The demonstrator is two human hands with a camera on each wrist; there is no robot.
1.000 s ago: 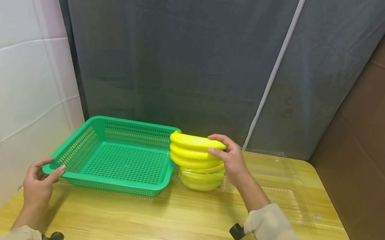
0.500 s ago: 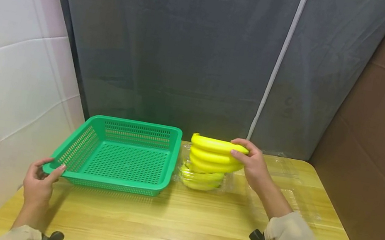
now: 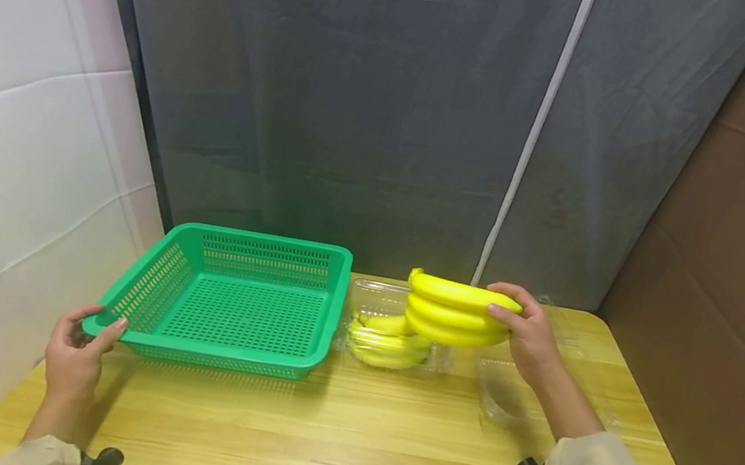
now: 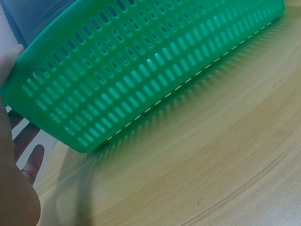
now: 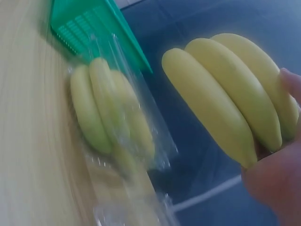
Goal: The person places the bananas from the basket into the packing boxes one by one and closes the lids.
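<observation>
A bunch of yellow bananas [image 3: 455,311] is in my right hand [image 3: 531,339], thumb in front and fingers behind its right end, raised above the table. In the right wrist view the bananas [image 5: 221,94] show side by side. Below and left of it, a second bunch of bananas [image 3: 387,345] lies in a clear plastic container [image 3: 381,291]. My left hand [image 3: 79,353] grips the front left corner of a green plastic basket [image 3: 235,363], thumb over the rim. The basket wall [image 4: 141,70] fills much of the left wrist view. No fruit lies in the basket.
Another clear plastic container [image 3: 496,398] sits on the wooden table [image 3: 323,452] under my right forearm, with more clear plastic [image 3: 562,328] behind. A grey curtain [image 3: 335,96] hangs at the back, a white panel [image 3: 16,127] at left and a brown panel [image 3: 740,266] at right.
My right hand has carried the bunch of bananas rightward, away from the basket's right rim and past the container with the other bunch. My left hand and the basket have stayed put.
</observation>
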